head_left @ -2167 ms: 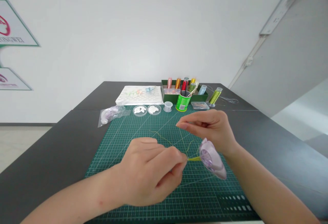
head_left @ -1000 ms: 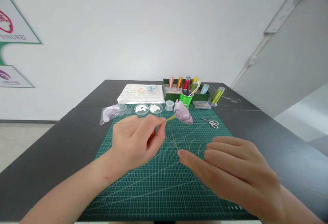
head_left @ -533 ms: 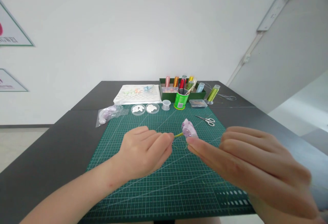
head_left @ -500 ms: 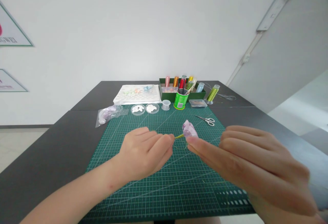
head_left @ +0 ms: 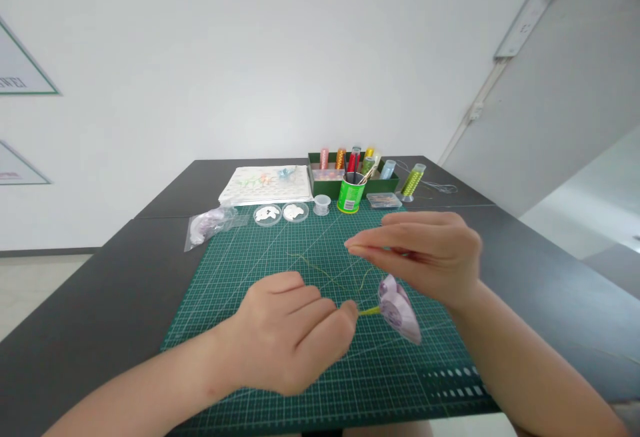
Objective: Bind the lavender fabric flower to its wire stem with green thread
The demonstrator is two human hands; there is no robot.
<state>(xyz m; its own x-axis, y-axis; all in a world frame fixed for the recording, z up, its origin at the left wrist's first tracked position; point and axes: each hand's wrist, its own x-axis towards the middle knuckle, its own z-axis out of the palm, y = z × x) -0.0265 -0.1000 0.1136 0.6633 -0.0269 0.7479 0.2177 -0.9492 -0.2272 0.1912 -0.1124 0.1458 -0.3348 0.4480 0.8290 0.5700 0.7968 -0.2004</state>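
Note:
My left hand (head_left: 300, 334) is closed round the thin green stem of a pale lilac fabric flower (head_left: 400, 310). The flower head points right, tilted down, above the green cutting mat (head_left: 240, 304). Higher up and to the right, my right hand (head_left: 420, 250) is closed in a pinch, its fingertips pressed together, apart from the flower. A fine green thread (head_left: 325, 276) trails in a loose curve between the hands and runs up under my right fingers; its far end is hard to follow. My right hand hides the scissors' place.
Behind stand a green tin (head_left: 352, 192) of tools, a dark green box (head_left: 320, 187) with thread spools, a lime spool (head_left: 413, 181), a clear flat case (head_left: 384, 200), a small tub (head_left: 322, 205), two dishes (head_left: 267, 214) of white pieces, a plastic bag (head_left: 210, 225) and a white pad (head_left: 267, 184).
My left hand and the flower have come lower and slightly right. My right hand has left the flower head and moved up and away, fingers pinched. More green thread shows.

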